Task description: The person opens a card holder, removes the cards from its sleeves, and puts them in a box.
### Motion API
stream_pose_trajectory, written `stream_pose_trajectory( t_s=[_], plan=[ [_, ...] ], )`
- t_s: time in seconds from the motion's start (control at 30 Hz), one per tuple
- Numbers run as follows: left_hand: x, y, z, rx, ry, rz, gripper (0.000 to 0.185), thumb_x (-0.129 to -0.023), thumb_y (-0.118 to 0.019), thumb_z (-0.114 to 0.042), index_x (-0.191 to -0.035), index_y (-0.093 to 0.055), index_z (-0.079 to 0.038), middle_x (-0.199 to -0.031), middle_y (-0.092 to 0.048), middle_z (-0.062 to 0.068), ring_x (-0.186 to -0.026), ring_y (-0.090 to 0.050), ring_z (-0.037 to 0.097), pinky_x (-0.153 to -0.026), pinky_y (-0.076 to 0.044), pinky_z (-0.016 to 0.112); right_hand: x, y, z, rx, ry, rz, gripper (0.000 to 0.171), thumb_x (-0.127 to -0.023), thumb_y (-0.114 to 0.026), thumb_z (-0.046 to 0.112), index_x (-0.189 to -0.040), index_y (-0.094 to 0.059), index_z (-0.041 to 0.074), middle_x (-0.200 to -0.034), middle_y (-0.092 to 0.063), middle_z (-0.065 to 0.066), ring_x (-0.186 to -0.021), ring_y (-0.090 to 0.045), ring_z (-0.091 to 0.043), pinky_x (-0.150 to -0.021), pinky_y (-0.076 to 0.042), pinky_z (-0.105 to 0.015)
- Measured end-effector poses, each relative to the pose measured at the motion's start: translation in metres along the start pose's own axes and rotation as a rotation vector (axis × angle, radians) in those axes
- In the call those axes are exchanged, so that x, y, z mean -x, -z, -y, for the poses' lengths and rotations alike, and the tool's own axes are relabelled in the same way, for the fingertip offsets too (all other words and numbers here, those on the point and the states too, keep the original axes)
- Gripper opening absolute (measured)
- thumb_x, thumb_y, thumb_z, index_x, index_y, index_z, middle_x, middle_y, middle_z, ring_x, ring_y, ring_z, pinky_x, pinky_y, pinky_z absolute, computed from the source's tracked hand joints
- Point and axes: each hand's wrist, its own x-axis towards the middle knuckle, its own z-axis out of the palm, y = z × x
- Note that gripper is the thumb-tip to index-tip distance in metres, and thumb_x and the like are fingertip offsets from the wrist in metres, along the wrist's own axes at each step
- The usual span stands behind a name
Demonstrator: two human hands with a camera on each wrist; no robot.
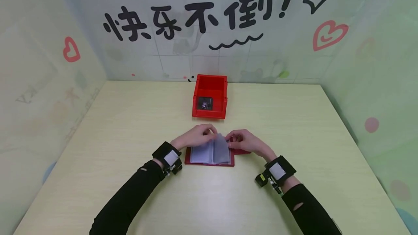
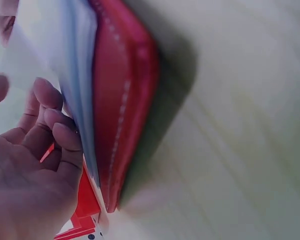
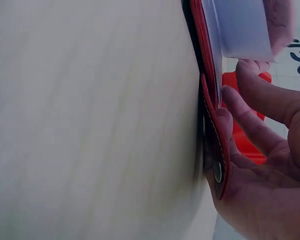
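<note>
A red card holder (image 1: 232, 164) with white stitching lies spread on the table, clear plastic sleeves (image 1: 201, 154) inside it. One sleeve page (image 1: 221, 151) stands raised between the hands. My left hand (image 1: 200, 135) is at the top of the sleeves; in its wrist view the bent fingers (image 2: 65, 135) touch their edge, with the thumb apart. My right hand (image 1: 246, 141) is at the right side of the holder, thumb and forefinger spread near the raised page (image 3: 242, 30). Beside its palm, the snap strap (image 3: 217, 145) sticks out from the cover.
Behind the hands stands a red open box (image 1: 209, 114), a black card marked "Vip" (image 1: 205, 103) in its near left corner. Printed fabric walls (image 1: 209, 61) border the pale wooden table (image 1: 143, 108) at the back and both sides.
</note>
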Motion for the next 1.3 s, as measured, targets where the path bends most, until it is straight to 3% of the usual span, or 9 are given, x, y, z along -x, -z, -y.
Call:
stream_pose_trajectory(
  t_s=[0.13,0.23,0.33,0.47,0.67,0.77,1.0,1.13,1.3],
  plan=[
    [0.002,0.002,-0.003,0.057,0.017,-0.002,0.032,-0.105,-0.040,-0.032,-0.112,-0.063,-0.010,-0.081,-0.060,0.006,-0.084,-0.056,0.017,-0.075,-0.044,0.027,-0.001,-0.003,0.003,0.047,-0.024,-0.059,0.036,-0.089,-0.076,0.015,-0.120,-0.062,0.005,-0.086,-0.053,-0.006,-0.083,-0.050,-0.019,-0.073,-0.042,-0.028],
    [0.004,0.003,-0.004,0.097,0.037,-0.012,0.039,-0.105,-0.038,-0.038,-0.107,-0.065,-0.010,-0.081,-0.062,0.006,-0.083,-0.056,0.018,-0.076,-0.043,0.027,-0.001,-0.005,0.005,0.055,-0.043,-0.079,0.038,-0.087,-0.078,0.013,-0.120,-0.060,0.004,-0.086,-0.052,-0.006,-0.083,-0.050,-0.019,-0.073,-0.041,-0.029],
    [0.004,0.003,-0.002,0.068,0.037,-0.015,0.036,-0.103,-0.047,-0.039,-0.105,-0.068,-0.010,-0.085,-0.065,0.005,-0.084,-0.057,0.017,-0.075,-0.046,0.027,-0.001,-0.006,0.006,0.057,-0.047,-0.086,0.039,-0.086,-0.078,0.011,-0.119,-0.060,0.004,-0.086,-0.051,-0.007,-0.083,-0.049,-0.019,-0.072,-0.041,-0.029],
    [0.004,0.004,0.003,0.014,0.010,-0.013,0.022,-0.098,-0.060,-0.027,-0.107,-0.072,-0.010,-0.096,-0.069,0.005,-0.087,-0.058,0.017,-0.073,-0.048,0.026,-0.001,-0.007,0.006,0.052,-0.050,-0.088,0.039,-0.086,-0.078,0.011,-0.119,-0.060,0.004,-0.087,-0.050,-0.007,-0.084,-0.049,-0.019,-0.071,-0.040,-0.028],
    [0.008,0.011,0.008,-0.012,-0.018,-0.009,0.016,-0.096,-0.063,-0.013,-0.107,-0.073,-0.009,-0.103,-0.070,0.007,-0.091,-0.057,0.019,-0.075,-0.046,0.027,0.000,-0.007,0.007,0.061,-0.057,-0.091,0.039,-0.086,-0.078,0.011,-0.120,-0.060,0.004,-0.088,-0.051,-0.007,-0.085,-0.049,-0.020,-0.072,-0.040,-0.028],
    [0.011,0.013,0.007,-0.049,0.014,-0.017,0.014,-0.094,-0.068,-0.013,-0.107,-0.073,-0.010,-0.098,-0.069,0.008,-0.087,-0.056,0.019,-0.074,-0.046,0.027,0.000,-0.007,0.006,0.067,-0.056,-0.091,0.040,-0.086,-0.078,0.012,-0.120,-0.060,0.005,-0.088,-0.051,-0.007,-0.085,-0.049,-0.020,-0.072,-0.040,-0.028],
    [0.017,0.014,0.002,-0.085,0.120,-0.088,0.020,-0.090,-0.075,-0.015,-0.109,-0.069,-0.011,-0.092,-0.064,0.008,-0.084,-0.056,0.020,-0.070,-0.046,0.026,0.000,-0.008,0.006,0.076,-0.059,-0.094,0.040,-0.085,-0.079,0.011,-0.120,-0.059,0.005,-0.088,-0.052,-0.007,-0.086,-0.049,-0.020,-0.072,-0.041,-0.028],
    [0.018,0.011,0.002,-0.136,0.109,-0.128,0.020,-0.089,-0.076,-0.013,-0.107,-0.068,-0.011,-0.089,-0.063,0.008,-0.084,-0.056,0.020,-0.071,-0.047,0.027,0.000,-0.008,0.007,0.073,-0.063,-0.096,0.041,-0.085,-0.079,0.011,-0.121,-0.059,0.005,-0.088,-0.051,-0.007,-0.086,-0.049,-0.020,-0.072,-0.041,-0.028],
    [0.020,0.001,-0.003,-0.273,0.053,-0.203,0.022,-0.086,-0.077,-0.006,-0.107,-0.070,-0.010,-0.105,-0.057,0.008,-0.106,-0.051,0.022,-0.090,-0.052,0.034,0.001,-0.009,0.009,0.082,-0.073,-0.102,0.042,-0.086,-0.079,0.011,-0.122,-0.059,0.005,-0.088,-0.052,-0.007,-0.087,-0.050,-0.020,-0.072,-0.041,-0.028]
  ],
)
